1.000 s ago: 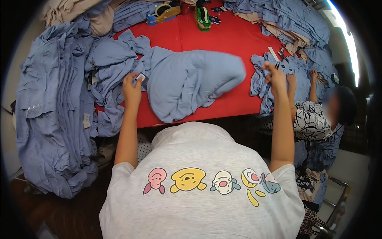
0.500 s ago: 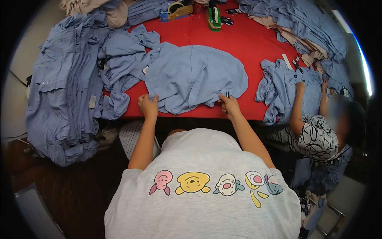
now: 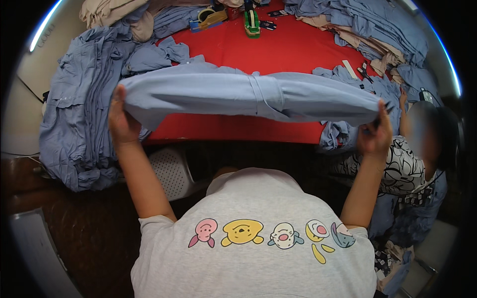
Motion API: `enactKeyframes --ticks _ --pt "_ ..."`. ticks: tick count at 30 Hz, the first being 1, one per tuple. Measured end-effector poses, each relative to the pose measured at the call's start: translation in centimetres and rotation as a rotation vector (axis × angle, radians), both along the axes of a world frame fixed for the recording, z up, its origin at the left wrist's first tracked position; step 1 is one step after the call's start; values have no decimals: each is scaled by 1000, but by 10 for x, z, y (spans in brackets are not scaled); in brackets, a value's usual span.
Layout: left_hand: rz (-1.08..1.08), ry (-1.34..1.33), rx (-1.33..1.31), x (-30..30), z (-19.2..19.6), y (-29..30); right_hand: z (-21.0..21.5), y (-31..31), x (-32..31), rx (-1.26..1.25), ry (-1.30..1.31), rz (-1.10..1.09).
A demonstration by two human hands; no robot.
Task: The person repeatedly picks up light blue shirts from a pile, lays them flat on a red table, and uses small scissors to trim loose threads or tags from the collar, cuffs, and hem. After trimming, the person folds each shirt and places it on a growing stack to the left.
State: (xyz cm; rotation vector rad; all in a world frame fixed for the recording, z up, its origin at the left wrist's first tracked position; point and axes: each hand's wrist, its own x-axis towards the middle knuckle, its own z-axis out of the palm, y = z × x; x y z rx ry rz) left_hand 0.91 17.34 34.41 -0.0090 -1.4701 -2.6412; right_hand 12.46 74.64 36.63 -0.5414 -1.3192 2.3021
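Soft blue garment (image 3: 251,97), limp cloth stretched into long creased band, hanging above near edge of red table (image 3: 278,49); left hand (image 3: 121,121) and right hand (image 3: 375,136) gripping its ends, fingers clamping fabric

Garment workshop: heaps of blue shirts (image 3: 74,114) around a red table (image 3: 278,49).

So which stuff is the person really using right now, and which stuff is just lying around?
In use:
- left hand
- right hand
- blue garment stretched between both hands above the red table

Just lying about:
- heap of blue clothes on the left
- green tape dispenser
- scissors
- white stool
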Motion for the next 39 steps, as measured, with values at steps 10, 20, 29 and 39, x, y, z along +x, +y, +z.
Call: enactKeyframes --ticks 10,20,29,39 --pt "-757 359 142 -59 160 -23 155 111 -48 534 345 76" --pt "-250 509 -40 -123 192 4 151 116 -116 502 596 205" --pt "236 268 -122 9 104 -33 59 35 10 470 229 242" --pt "1 -597 -539 123 -188 -81 -216 -28 107 277 -571 672"
